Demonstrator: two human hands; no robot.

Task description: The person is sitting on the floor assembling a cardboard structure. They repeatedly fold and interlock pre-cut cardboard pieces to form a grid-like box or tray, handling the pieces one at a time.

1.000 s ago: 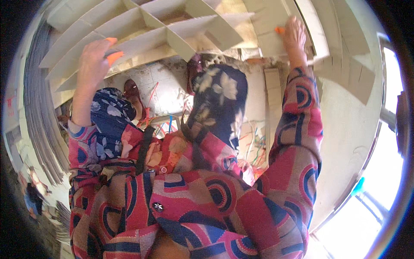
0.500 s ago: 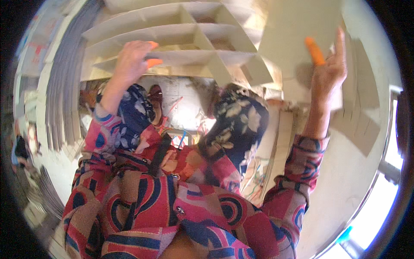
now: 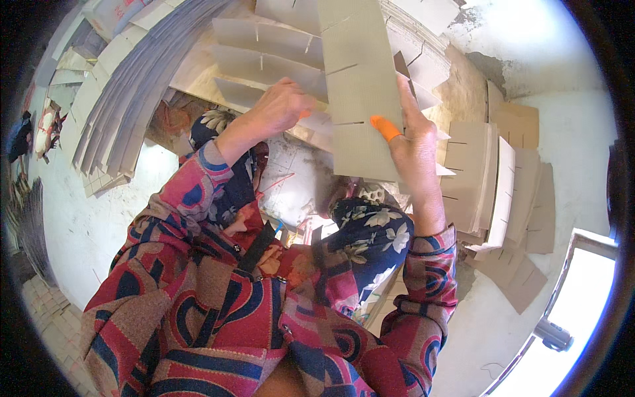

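There are two bare hands: one left hand point(image 3: 278, 109) at eleven o'clock, one right hand point(image 3: 418, 135) at two. One held slotted board point(image 3: 360, 89) lies toward one; at least four upright strips point(image 3: 281, 41), eleven; one grey sheet stack point(image 3: 135, 99), ten; two patterned trouser legs point(image 3: 377, 228). Loose boards point(image 3: 512, 274) overlap past counting.

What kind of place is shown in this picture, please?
It looks like a small cardboard workshop, though I cannot be sure. The right hand holds a slotted board, more slotted sheets are stacked at the right, and a long pile of grey sheets is at the upper left.
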